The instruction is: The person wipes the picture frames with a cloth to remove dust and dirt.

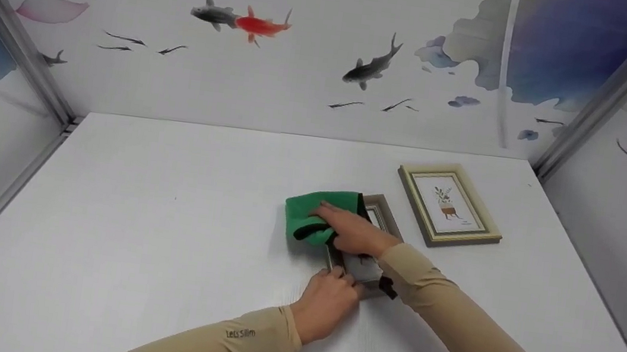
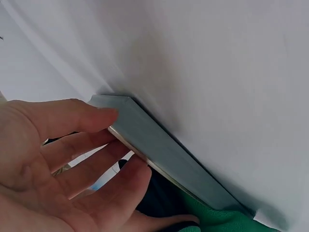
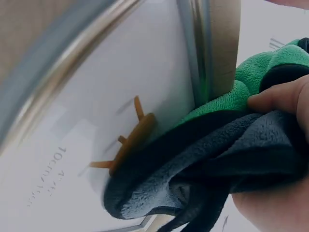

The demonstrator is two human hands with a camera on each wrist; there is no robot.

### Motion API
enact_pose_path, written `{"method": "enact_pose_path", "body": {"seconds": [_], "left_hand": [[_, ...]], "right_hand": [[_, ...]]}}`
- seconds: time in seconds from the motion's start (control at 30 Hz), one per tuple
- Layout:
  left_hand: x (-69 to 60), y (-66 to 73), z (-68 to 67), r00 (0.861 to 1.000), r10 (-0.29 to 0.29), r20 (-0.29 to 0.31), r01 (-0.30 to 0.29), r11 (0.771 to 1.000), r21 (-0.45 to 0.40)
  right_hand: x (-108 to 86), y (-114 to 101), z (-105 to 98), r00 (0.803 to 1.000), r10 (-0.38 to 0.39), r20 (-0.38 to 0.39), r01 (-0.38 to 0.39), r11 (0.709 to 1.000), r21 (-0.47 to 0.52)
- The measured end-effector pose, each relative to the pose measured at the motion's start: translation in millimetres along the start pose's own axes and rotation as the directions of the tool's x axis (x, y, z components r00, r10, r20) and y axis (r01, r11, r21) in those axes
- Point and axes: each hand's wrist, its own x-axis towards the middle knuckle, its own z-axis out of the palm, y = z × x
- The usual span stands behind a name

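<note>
A picture frame point(image 1: 385, 212) with a taupe border lies tilted on the white table, partly hidden under both hands. My right hand point(image 1: 357, 232) grips a bunched green cloth point(image 1: 313, 203) with black edging over the frame's far left part. In the right wrist view the cloth's folded grey side point(image 3: 251, 135) lies across the frame's picture, which shows an orange-brown pot on legs. My left hand point(image 1: 328, 303) holds the frame's near left edge. Seen from the left wrist, the thumb point(image 2: 99, 118) presses the grey side of the frame point(image 2: 159, 145), with the fingers bent against its front edge.
A second picture frame point(image 1: 474, 208), cream and green with a potted plant picture, lies to the right behind the first. White walls with painted fish point(image 1: 371, 70) enclose the table point(image 1: 136, 208) at the back and sides. Metal posts point(image 1: 611, 87) stand at the corners.
</note>
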Motion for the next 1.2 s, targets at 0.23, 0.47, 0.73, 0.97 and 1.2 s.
{"method": "enact_pose_path", "body": {"seconds": [0.23, 0.47, 0.73, 0.97, 1.2], "left_hand": [[2.1, 2.7, -5.0, 0.999, -0.025, 0.023, 0.025, 1.000, -0.007], [2.2, 1.7, -2.3, 0.999, -0.033, -0.014, 0.032, 0.999, -0.012], [-0.5, -2.3, -1.9, 1.000, 0.013, 0.024, -0.010, 0.995, -0.104], [-6.8, -4.2, 1.0, 1.000, 0.005, -0.009, -0.006, 0.995, -0.104], [-4.3, -1.6, 5.0, 0.999, 0.007, -0.048, -0.010, 0.998, -0.060]], "right_hand": [[-17.5, -9.3, -5.7, 0.999, 0.007, 0.053, -0.005, 0.999, -0.041], [-12.6, -9.9, 4.6, 0.999, 0.027, 0.022, -0.026, 0.998, -0.059], [1.7, 1.3, 5.6, 0.999, 0.011, -0.053, -0.031, 0.920, -0.390], [3.7, 16.1, -12.1, 0.994, 0.094, -0.064, -0.113, 0.875, -0.472], [13.5, 27.6, -18.4, 0.997, 0.033, -0.063, -0.060, 0.868, -0.493]]}}
